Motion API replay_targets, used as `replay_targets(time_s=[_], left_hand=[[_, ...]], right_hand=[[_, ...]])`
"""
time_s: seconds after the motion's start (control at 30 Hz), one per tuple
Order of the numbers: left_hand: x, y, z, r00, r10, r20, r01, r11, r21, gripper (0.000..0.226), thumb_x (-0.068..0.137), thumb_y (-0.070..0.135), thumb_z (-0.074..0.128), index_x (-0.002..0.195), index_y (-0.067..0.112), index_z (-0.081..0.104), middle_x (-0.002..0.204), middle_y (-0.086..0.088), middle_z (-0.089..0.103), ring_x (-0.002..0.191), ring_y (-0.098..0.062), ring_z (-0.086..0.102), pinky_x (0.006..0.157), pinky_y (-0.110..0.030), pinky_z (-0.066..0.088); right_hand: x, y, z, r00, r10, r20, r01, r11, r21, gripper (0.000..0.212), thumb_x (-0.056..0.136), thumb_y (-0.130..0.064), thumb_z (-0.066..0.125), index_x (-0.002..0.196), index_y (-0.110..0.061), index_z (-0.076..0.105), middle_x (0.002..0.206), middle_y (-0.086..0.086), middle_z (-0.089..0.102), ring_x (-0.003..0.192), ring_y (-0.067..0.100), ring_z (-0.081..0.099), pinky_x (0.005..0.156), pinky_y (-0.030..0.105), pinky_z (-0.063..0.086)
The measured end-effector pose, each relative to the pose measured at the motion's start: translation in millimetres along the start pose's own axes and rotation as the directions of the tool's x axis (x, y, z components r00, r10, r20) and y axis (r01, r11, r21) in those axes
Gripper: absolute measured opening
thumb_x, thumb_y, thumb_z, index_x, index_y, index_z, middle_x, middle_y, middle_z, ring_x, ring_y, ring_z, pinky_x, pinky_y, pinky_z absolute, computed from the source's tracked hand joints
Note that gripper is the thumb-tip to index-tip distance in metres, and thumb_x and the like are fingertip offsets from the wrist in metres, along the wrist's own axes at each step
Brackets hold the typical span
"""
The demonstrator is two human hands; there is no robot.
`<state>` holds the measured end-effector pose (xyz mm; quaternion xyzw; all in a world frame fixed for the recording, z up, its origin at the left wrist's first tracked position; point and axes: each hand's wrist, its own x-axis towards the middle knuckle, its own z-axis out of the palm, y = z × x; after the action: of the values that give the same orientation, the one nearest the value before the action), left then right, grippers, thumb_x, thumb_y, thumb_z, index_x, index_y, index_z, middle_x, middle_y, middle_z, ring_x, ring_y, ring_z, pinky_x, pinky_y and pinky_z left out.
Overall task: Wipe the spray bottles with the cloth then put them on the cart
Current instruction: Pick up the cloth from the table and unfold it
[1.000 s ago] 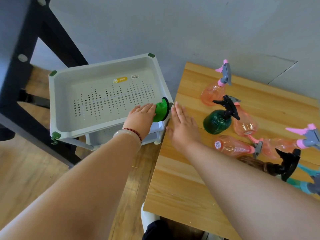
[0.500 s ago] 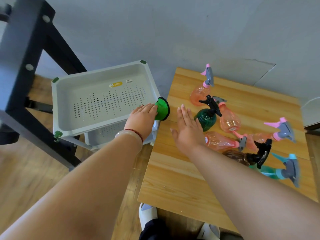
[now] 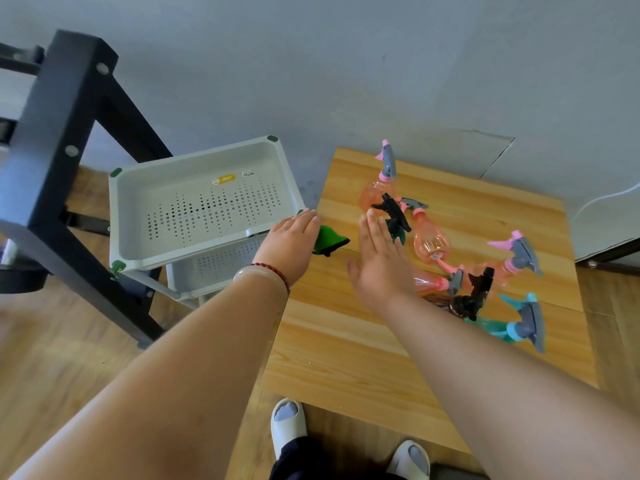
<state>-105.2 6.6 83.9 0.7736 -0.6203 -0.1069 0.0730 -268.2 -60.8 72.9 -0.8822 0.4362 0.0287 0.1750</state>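
Observation:
My left hand holds a green cloth over the gap between the cart and the table's left edge. The grey cart has a perforated top tray with nothing in it. My right hand is open with straight fingers, its fingertips at the dark green bottle with a black trigger. Several spray bottles are on the wooden table. One pink bottle stands at the back. Another pink one lies beside the green. A brown bottle and a teal bottle lie to the right.
A black metal frame stands left of the cart. The cart has a lower tray. A grey wall runs behind table and cart. My feet in pale slippers are on the wooden floor at the table's near edge.
My left hand has carried the green cloth right, off the cart's tray toward the table edge. My right hand has slid forward up to the dark green bottle.

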Motion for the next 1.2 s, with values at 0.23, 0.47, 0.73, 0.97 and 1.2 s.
replay_targets(time_s=[0.23,0.47,0.73,0.97,1.2], left_hand=[[-17.7,36.0,2.7,0.999,0.032,0.018,-0.032,0.998,0.056,0.056,0.104,0.004,0.033,0.156,0.011,0.017,0.165,-0.005,0.015,0.152,-0.019,0.012,0.121,-0.03,0.004],[-36.0,79.0,14.2,0.996,0.067,0.055,-0.069,0.996,0.047,0.054,0.105,0.009,0.033,0.157,0.011,0.016,0.165,-0.006,0.015,0.153,-0.018,0.01,0.121,-0.029,0.003],[-49.6,116.6,39.5,0.99,0.097,0.106,-0.101,0.994,0.031,0.054,0.104,0.008,0.032,0.156,0.01,0.018,0.165,-0.006,0.015,0.153,-0.019,0.01,0.121,-0.03,0.0],[-54.0,135.0,67.9,0.982,0.125,0.14,-0.128,0.992,0.013,0.055,0.103,0.006,0.032,0.156,0.01,0.016,0.165,-0.006,0.014,0.153,-0.017,0.009,0.121,-0.029,-0.002],[-57.2,135.3,100.0,0.976,0.146,0.16,-0.139,0.989,-0.053,0.053,0.103,0.004,0.033,0.155,0.006,0.022,0.164,-0.01,0.02,0.152,-0.021,0.015,0.121,-0.031,0.001]], right_hand=[[-29.7,15.3,-15.8,1.0,-0.016,-0.004,0.016,1.0,-0.025,0.07,0.105,-0.039,0.032,0.155,-0.016,-0.012,0.162,-0.002,-0.022,0.149,0.015,-0.017,0.121,0.035,-0.004],[-74.2,45.5,-11.8,1.0,-0.018,0.024,0.018,1.0,-0.024,0.069,0.105,-0.039,0.031,0.155,-0.014,-0.009,0.162,0.0,-0.019,0.149,0.015,-0.018,0.121,0.033,-0.006],[-112.4,83.0,5.0,0.999,0.007,0.035,-0.006,0.999,-0.033,0.07,0.105,-0.038,0.03,0.143,-0.02,-0.026,0.149,-0.005,-0.033,0.138,0.008,-0.029,0.118,0.029,-0.014],[-131.6,105.1,22.8,0.996,0.056,0.075,-0.054,0.998,-0.023,0.071,0.105,-0.037,0.031,0.151,-0.015,-0.017,0.149,-0.005,-0.033,0.138,0.008,-0.03,0.117,0.029,-0.014],[-136.6,118.9,51.3,0.991,0.085,0.105,-0.084,0.996,-0.017,0.069,0.105,-0.037,0.031,0.154,-0.014,-0.012,0.15,-0.005,-0.031,0.141,0.009,-0.026,0.118,0.03,-0.012]])
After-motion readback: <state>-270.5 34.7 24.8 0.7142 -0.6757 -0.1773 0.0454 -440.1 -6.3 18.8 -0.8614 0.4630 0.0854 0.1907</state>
